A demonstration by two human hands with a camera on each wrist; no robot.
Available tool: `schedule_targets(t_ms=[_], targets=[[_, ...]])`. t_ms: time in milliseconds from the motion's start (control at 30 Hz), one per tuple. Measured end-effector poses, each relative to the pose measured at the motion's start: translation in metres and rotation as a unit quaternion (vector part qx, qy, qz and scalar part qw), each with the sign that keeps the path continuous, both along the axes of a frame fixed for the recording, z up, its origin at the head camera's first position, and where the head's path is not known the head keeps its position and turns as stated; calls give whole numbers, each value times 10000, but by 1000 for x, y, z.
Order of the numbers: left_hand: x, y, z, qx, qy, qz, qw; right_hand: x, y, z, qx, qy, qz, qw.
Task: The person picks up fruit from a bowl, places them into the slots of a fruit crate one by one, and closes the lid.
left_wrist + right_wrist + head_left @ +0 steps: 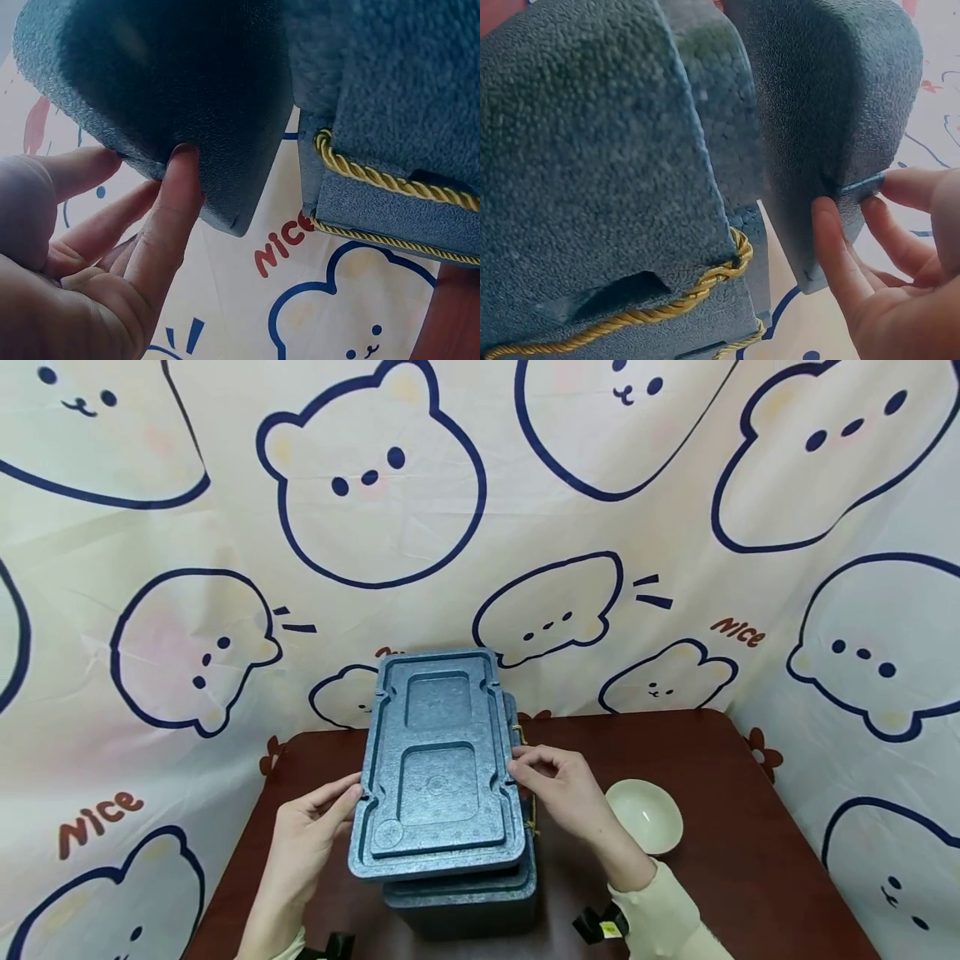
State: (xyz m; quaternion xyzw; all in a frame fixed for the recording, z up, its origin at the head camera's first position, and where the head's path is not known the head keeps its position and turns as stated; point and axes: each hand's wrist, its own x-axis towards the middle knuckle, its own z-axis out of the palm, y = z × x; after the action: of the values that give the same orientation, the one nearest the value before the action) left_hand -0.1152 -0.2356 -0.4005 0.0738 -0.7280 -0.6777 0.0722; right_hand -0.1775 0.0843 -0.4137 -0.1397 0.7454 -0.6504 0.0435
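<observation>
A blue-grey foam lid (438,785) is held in both hands, tilted, over a dark foam box (465,914). At the lid's left edge my left hand (303,835) pinches the rim between thumb and fingers. My right hand (570,793) grips the opposite rim the same way. In the left wrist view a gap separates the lid (225,97) from the box (405,90). Twisted gold cords (622,319) run along the box side in the right wrist view, near a dark slot. The lid hides the inside of the box.
A pale cream bowl (647,817) sits on the dark brown table (750,852), right of the box and close to my right forearm. A cloth (420,618) printed with cartoon bears hangs behind the table and along its sides.
</observation>
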Motion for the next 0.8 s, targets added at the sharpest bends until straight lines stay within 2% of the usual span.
schedule_targets(t_ms=[200, 400, 667, 800], targets=[[-1, 2, -2, -320, -157, -146, 9993, -1, 1, 2, -61, -35, -57, 10000], [-6, 2, -2, -577, -92, -373, 9976, -5, 3, 4, -48, -146, -16, 9999], [-17, -1, -1, -795, 37, -292, 9964, -13, 2, 4, 25, -286, -27, 9996], [-24, -4, 5, -867, 72, -130, 9961, -18, -1, 8, 178, -135, -6, 9998]])
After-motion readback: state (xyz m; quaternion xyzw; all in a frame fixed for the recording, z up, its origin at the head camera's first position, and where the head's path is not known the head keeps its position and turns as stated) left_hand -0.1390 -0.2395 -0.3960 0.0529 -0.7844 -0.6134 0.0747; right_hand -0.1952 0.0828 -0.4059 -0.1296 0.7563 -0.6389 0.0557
